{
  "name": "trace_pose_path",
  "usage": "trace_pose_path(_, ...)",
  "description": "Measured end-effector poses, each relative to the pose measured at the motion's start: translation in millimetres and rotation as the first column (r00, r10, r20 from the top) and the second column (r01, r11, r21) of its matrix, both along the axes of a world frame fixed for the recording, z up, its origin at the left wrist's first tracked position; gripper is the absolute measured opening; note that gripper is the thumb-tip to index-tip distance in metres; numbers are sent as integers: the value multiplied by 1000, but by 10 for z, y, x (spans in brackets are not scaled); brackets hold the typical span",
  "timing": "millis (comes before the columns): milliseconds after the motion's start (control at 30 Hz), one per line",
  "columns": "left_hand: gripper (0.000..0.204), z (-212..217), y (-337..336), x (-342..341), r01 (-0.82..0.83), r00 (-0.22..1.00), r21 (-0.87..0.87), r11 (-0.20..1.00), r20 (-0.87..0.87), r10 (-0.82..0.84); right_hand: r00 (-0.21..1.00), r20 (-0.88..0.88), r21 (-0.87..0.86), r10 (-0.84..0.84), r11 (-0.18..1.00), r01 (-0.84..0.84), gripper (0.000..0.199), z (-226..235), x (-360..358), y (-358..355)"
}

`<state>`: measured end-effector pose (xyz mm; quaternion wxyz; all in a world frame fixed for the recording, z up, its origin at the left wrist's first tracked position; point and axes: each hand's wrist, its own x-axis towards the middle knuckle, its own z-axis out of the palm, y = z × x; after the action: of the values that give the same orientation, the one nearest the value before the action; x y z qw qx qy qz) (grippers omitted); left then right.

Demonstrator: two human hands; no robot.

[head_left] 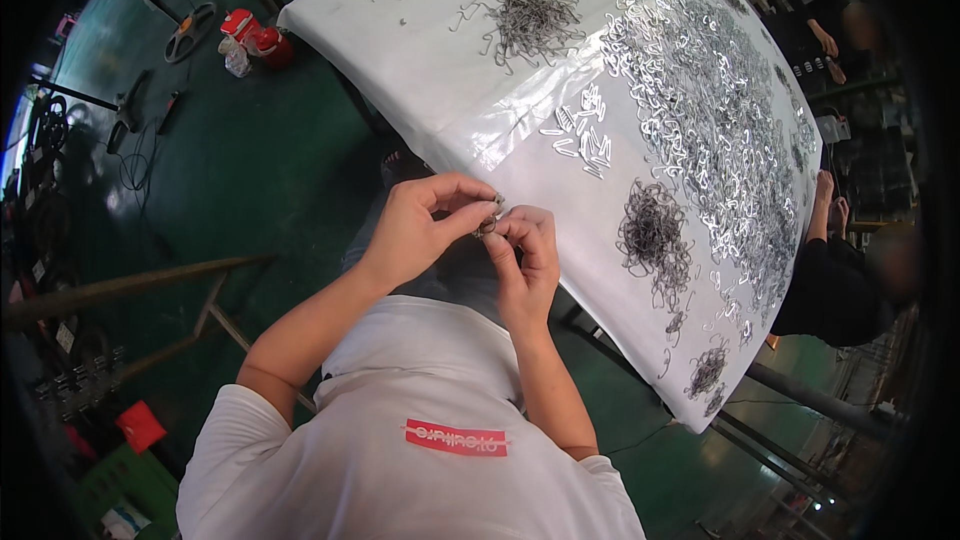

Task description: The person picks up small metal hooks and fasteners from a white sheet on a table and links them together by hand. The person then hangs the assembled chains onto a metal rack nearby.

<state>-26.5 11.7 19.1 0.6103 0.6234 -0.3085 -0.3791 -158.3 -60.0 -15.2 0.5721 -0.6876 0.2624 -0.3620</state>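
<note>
My left hand [412,227] and my right hand [528,262] meet at the near edge of the white-covered table [590,230]. The fingertips of both are pinched on a small dark metal wire piece [487,226]; its exact shape is mostly hidden by the fingers. Just beyond the hands lies a small group of shiny elongated metal loops [588,130]. To the right is a heap of dark wire hooks [652,230], and farther off sits another dark heap [537,22].
A broad spread of shiny metal hooks [715,130] covers the table's right part. Across it, another person's hand [821,202] shows at the edge; a further hand [825,40] is beyond. Red containers [268,45] stand on the green floor at left, near a wooden rail [140,288].
</note>
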Motion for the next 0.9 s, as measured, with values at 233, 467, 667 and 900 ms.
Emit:
trace_pose_path(233, 16, -32, 82, 77, -62, 985, -41, 997, 157, 68, 999, -40, -14, 21, 1000, -22, 8, 30, 143, 19)
trace_pose_path(467, 15, -117, 128, 198, -81, 957, -89, 993, 270, 103, 987, -150, -29, 53, 998, -58, 8, -37, 277, -18)
trace_pose_path(667, 14, -183, 186, 297, -119, 937, -123, 985, 314, 153, 922, -223, 66, 316, 949, -309, 24, -5, 427, -443)
trace_pose_path(900, 16, -161, 205, 352, -166, 913, -163, 973, 346, 214, 905, -424, -664, 32, 669, -334, 55, -492, 1997, -1579)
